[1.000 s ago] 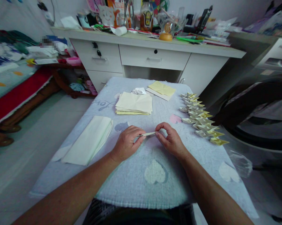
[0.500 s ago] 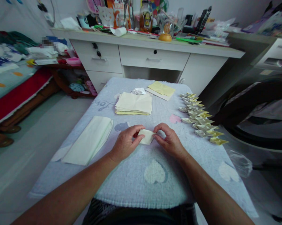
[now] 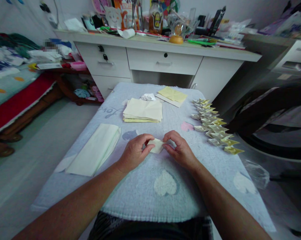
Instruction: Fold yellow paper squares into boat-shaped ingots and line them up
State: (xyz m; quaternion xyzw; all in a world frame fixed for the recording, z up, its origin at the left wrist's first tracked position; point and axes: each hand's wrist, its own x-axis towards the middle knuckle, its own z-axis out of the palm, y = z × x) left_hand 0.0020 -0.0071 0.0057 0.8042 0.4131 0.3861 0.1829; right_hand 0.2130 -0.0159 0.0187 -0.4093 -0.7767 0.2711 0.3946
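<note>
- Left hand (image 3: 134,152): thumb and fingers pinch the left end of a small folded paper (image 3: 157,146), the thumb on the side facing the person, the fingertips bent over behind the upper edge
- Right hand (image 3: 180,149): thumb and forefinger pinch the upper right corner of that same piece, with the other fingers curled inward
- The piece is pale cream and flat-faced, held between the two hands over the middle of the tabletop (image 3: 140,200); whether its lower edge touches the cloth cannot be told
- Toward the far edge, left of centre, sits a stack of paper (image 3: 142,109), cream on top with yellow showing at the bottom
- Just behind that stack, nearer the far edge, lies a crumpled white bundle (image 3: 147,97)
- Right of it, close to the far edge, a creased yellow sheet (image 3: 172,93) partly covers a white sheet (image 3: 177,104)
- A long folded wad of pale paper (image 3: 94,150) lies slantwise along the left edge, well apart from the left hand
- Along the right edge, from near the far right corner to about halfway down, stand close-set paper boats (image 3: 215,128) in grey-white and yellow
- Past the far edge is a white desk (image 3: 165,63) crowded with things, a jar (image 3: 156,20) among them
</note>
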